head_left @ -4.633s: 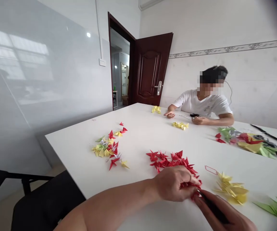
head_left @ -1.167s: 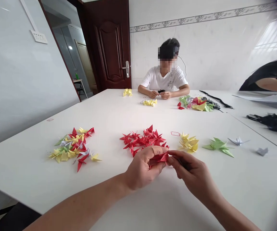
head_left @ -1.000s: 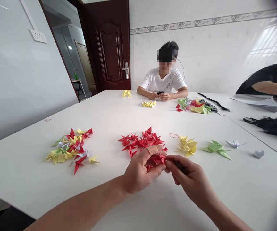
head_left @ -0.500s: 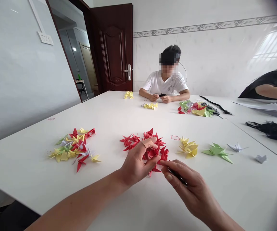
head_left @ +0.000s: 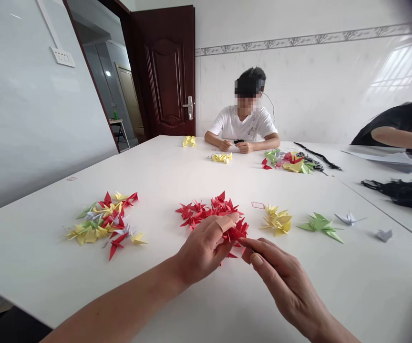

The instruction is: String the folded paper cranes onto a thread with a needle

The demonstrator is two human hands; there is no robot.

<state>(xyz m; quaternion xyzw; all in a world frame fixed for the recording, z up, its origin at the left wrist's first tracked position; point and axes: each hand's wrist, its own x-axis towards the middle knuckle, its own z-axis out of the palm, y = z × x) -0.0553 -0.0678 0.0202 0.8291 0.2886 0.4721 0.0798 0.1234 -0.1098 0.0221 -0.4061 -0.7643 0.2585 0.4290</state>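
Red folded paper cranes [head_left: 209, 208] lie in a loose cluster at the middle of the near table. My left hand [head_left: 206, 243] is at the cluster's near side, fingers curled over and thumb beneath, closed on a red paper crane [head_left: 239, 231]. My right hand [head_left: 281, 271] comes in from the right, its thumb and forefinger pinching a thin dark tool [head_left: 251, 249]. Most of that tool is hidden by the fingers. Its end points at the crane, and I cannot tell whether it touches the paper.
Mixed coloured cranes [head_left: 108, 221] lie to the left. Right of centre are yellow cranes [head_left: 277, 220], a green crane [head_left: 321, 226] and white cranes [head_left: 350, 218]. Across the table a person in a white shirt [head_left: 245, 121] sits near more cranes. Black cords [head_left: 402, 193] lie at right.
My left fingers have closed down further over the red crane. My right hand has stayed close by, and less of the dark tool shows. The view has shifted slightly.
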